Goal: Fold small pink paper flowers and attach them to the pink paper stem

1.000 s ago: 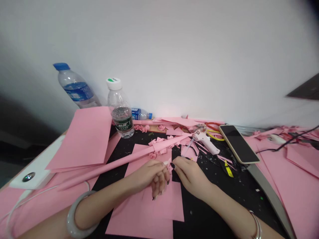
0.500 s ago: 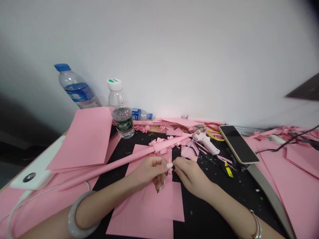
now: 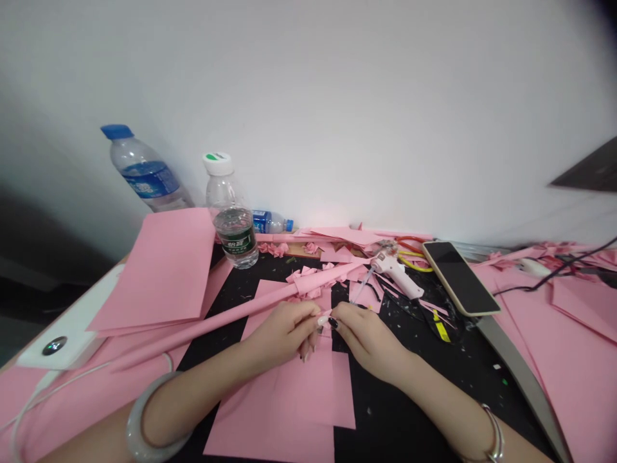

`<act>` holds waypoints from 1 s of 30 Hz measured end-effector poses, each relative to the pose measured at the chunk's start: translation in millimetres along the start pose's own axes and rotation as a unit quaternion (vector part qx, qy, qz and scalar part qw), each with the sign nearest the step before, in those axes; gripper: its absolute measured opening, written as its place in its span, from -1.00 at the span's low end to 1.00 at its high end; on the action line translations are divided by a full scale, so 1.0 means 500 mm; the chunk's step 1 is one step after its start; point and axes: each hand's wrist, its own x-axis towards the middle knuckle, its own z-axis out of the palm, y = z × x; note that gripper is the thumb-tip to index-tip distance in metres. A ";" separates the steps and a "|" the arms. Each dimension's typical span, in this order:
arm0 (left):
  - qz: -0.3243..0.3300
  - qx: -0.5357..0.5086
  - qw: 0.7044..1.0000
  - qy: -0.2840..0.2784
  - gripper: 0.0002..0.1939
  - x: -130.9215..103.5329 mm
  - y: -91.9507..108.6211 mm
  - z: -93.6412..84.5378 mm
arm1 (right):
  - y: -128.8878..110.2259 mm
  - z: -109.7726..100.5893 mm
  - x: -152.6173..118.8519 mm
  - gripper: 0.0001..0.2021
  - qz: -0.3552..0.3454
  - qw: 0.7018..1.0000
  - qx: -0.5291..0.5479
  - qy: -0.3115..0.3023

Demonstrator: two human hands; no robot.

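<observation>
My left hand (image 3: 292, 331) and my right hand (image 3: 369, 337) meet over the pink sheets, thumbs almost touching. Both are closed, pinching a small folded pink paper piece (image 3: 326, 330) between their fingertips; most of it is hidden by the fingers. Beneath them lie flat pink paper sheets (image 3: 274, 411) on a black mat. A long rolled pink paper tube (image 3: 241, 315) slants behind my left hand. Beyond my right hand, a white glue gun (image 3: 398, 273) rests among scraps.
Two bottles stand at the left, one blue-capped (image 3: 144, 170) and one white-capped (image 3: 234, 228); a small bottle (image 3: 272, 222) lies by the wall. A phone (image 3: 460, 280) is on the right. Pink paper stacks (image 3: 159, 270) and a white power bank-like device (image 3: 67, 344) with a cable sit left.
The fingers of my left hand have curled in and its thumb has come right up against my right thumb at the paper piece. The view has shifted slightly.
</observation>
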 end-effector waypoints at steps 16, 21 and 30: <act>0.287 0.345 0.884 0.133 -0.70 0.000 -0.036 -0.022 | -0.008 0.012 0.013 -0.65 0.225 0.831 0.509 -0.012; 0.094 0.156 0.973 0.144 -0.77 -0.002 -0.007 -0.006 | -0.011 0.008 0.014 -0.68 0.220 0.835 0.505 0.009; -0.019 -0.120 0.982 0.147 -0.85 0.011 0.003 0.001 | -0.009 0.004 0.008 -0.83 0.154 0.960 0.231 0.033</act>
